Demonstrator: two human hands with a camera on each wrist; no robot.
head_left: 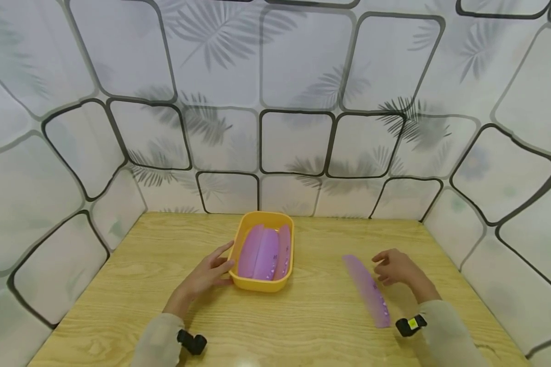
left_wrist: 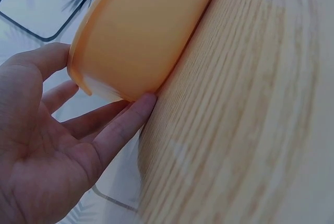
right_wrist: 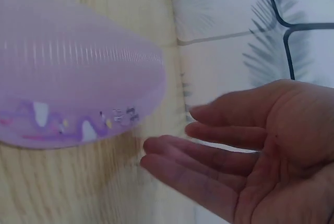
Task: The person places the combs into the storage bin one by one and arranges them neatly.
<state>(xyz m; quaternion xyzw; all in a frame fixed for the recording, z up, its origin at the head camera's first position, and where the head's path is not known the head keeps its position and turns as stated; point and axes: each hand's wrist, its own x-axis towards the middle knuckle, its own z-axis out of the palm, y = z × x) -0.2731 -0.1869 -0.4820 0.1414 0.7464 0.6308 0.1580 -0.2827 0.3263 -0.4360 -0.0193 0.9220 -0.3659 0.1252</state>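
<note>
A purple comb [head_left: 365, 290] with a printed pattern along its back lies flat on the table. My right hand [head_left: 397, 270] hovers just to the right of it, fingers loosely bent and holding nothing; the right wrist view shows a gap between the fingertips and the comb [right_wrist: 78, 78]. To the left stands a yellow plastic basket [head_left: 261, 285] with several purple combs [head_left: 267, 254] lying lengthwise in it. My left hand [head_left: 207, 274] rests against the basket's left side. In the left wrist view its fairly straight, spread fingers [left_wrist: 117, 132] touch the outer wall and rim.
The wooden table [head_left: 303, 331] carries the basket and the loose comb. A patterned curtain [head_left: 298, 142] rises along the table's back edge and both sides. Each wrist wears a small black camera, one on the left sleeve [head_left: 158, 341] and one on the right sleeve [head_left: 450, 331].
</note>
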